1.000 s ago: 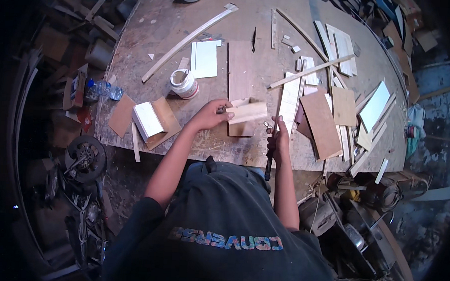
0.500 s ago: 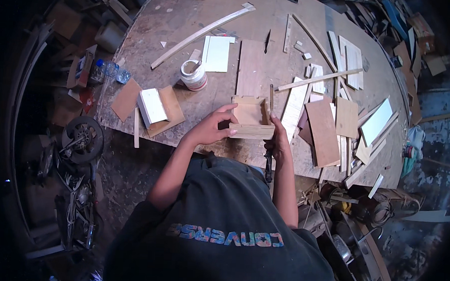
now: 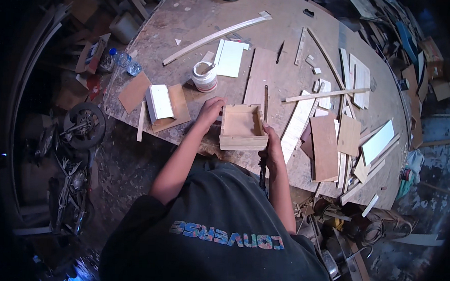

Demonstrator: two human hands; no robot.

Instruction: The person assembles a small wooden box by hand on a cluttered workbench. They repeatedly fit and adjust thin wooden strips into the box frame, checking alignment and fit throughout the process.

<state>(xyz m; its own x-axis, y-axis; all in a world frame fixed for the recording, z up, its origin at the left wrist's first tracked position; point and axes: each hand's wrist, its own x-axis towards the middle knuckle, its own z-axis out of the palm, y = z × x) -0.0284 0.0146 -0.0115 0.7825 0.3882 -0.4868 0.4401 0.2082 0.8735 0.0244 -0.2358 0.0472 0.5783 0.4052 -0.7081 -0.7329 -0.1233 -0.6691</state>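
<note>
A small open-topped wooden box (image 3: 243,143) is held over the front edge of the workbench, its hollow side facing up. My left hand (image 3: 213,111) is closed at the box's far left corner, most of its fingertips hidden. My right hand (image 3: 273,143) grips the right wall, thumb near the rim and fingers out of sight underneath. A thin dark-brown rod (image 3: 266,103) rises beyond my right hand, and a black strip-like piece (image 3: 263,172) hangs below it; whether they are one tool I cannot tell.
A jar with a stirring stick (image 3: 204,80) stands beyond my left hand. A white block (image 3: 160,103) rests on brown board at the left. Wood strips and panels (image 3: 323,150) lie heaped to the right on the workbench (image 3: 190,18). A motorcycle wheel (image 3: 85,126) is below left.
My left hand has shifted from the box's near left side to its far left corner. The box sits slightly lower and further left in view; the whole view has shifted too.
</note>
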